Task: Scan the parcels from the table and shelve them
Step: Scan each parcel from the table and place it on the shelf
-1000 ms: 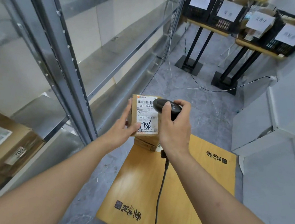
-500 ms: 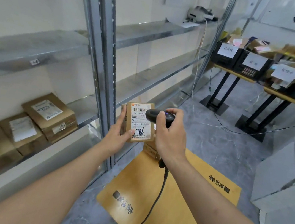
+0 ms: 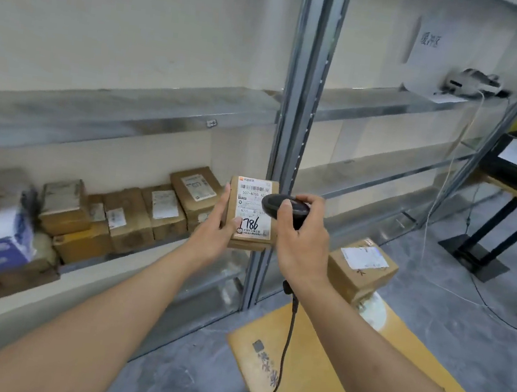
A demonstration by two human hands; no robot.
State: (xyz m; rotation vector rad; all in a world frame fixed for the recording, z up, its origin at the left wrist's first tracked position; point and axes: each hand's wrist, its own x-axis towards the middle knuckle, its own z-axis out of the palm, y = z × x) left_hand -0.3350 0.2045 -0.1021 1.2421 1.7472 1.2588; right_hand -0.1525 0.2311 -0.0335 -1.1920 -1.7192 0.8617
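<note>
A tall metal shelving rack [image 3: 297, 109] fills most of the view, its top and left end cut off by the frame. On its lower left shelf stands a row of brown shelved parcels [image 3: 137, 213]; those furthest left are smeared by blur, so their labels cannot be read. At lower right a wooden table [image 3: 341, 385] runs out of the frame, and one brown carton [image 3: 362, 270] sits at its far end, its near corner hidden behind the right wrist. A small parcel [image 3: 253, 214] is held up in the air before the rack post, label facing the camera, marked 786 by hand. The left hand [image 3: 214, 229] grips its left edge, thumb pressed on the label. The right hand [image 3: 302, 237] is wrapped round a black scanner [image 3: 282, 207], whose head covers part of the label; its cable [image 3: 286, 345] hangs down past the table
</note>
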